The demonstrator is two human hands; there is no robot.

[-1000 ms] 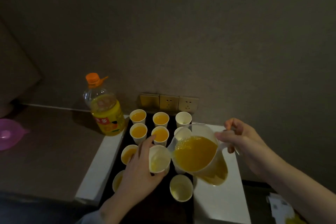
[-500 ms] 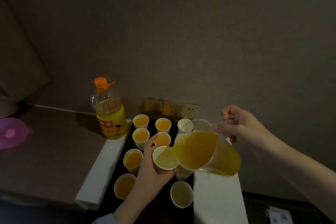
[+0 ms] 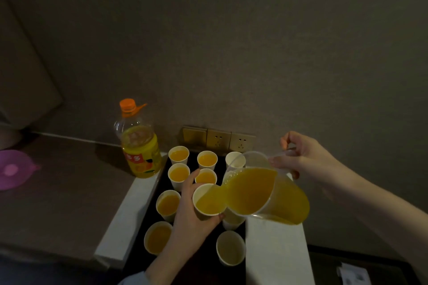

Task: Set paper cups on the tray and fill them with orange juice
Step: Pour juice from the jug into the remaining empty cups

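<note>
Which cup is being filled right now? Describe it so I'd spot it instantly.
Start at the dark tray on the white-edged table. Above its middle, the left hand holds one paper cup raised. Unlike its neighbours standing on the tray, it meets the tilted pitcher.

— What couldn't you make out?
— My left hand (image 3: 185, 217) covered the side of the cup (image 3: 207, 201) it held, and the pitcher (image 3: 261, 190) hid most of the cup behind it (image 3: 231, 221).
— And the handle?
— Lost inside my right hand (image 3: 301, 157).
— Anything cut off?
— The pink lid (image 3: 14, 169) ran off the left edge, and the paper (image 3: 353, 274) at the bottom right was too blurred to read. The tray (image 3: 162, 183) was too dark to trace.
</note>
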